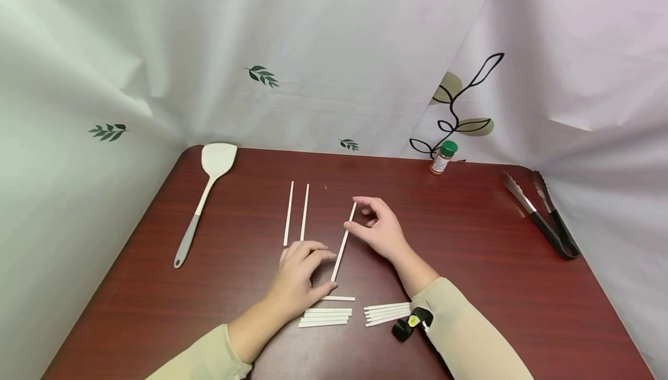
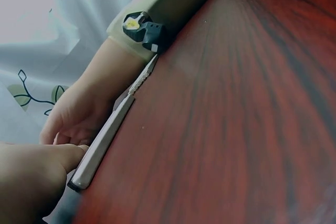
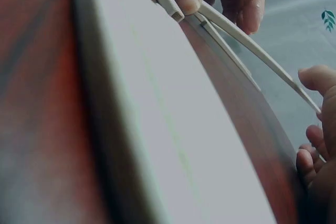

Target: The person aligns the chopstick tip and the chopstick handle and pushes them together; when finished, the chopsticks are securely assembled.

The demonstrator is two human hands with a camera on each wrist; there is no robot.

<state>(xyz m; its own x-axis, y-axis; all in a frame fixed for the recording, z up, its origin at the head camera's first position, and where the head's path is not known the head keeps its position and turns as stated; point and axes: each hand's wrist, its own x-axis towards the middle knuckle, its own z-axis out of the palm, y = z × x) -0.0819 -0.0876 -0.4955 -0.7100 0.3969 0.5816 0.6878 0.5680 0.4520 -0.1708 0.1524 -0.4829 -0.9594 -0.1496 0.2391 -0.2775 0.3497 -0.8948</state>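
Observation:
A slim white stick slants between my two hands over the table's middle. My left hand holds its near end, with the thumb at the tip and the index finger beside the shaft. At the far end, my right hand has its thumb and index finger curled about the stick. The same stick spans both hands in the right wrist view. To the left lie two upright white sticks, an outer one and an inner one, whose near end reaches my left fingers.
Near me lie two groups of white sticks, a left group and a right group by my right sleeve. A spatula lies at left, a green-capped spice jar stands at the back, and tongs lie at right.

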